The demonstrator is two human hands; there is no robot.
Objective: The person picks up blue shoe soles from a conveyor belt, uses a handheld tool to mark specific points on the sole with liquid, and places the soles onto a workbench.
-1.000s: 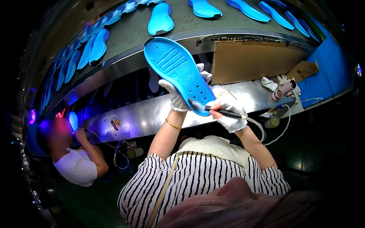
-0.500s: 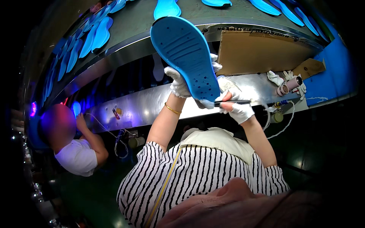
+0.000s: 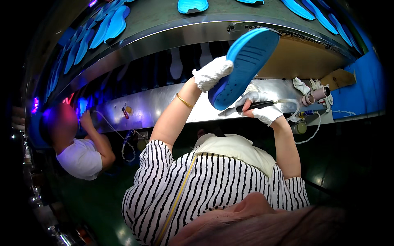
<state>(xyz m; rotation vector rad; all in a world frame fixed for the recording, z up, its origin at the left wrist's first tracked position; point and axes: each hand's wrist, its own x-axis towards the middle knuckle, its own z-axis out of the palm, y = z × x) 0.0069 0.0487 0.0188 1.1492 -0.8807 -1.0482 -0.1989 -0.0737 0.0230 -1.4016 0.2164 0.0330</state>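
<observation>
A blue insole is held up, tilted to the right, by my left hand, which wears a white glove and grips its left edge. Some of those fingers are hidden behind the insole. My right hand, in a white glove with bare fingertips, is closed round a black pen-shaped tool with a brush-like tip and a pale hose at its rear. That tip sits just below the heel end of the insole, apparently apart from it.
Blue insoles lie on the green surface beyond the metal ledge. On the right are cardboard, a pinkish cylinder, white gloves and a blue panel. Another person works at the left.
The insole has swung right and tipped over, its toe end now pointing up and right. My left hand rose rightward with it. The tool has come away from the heel edge.
</observation>
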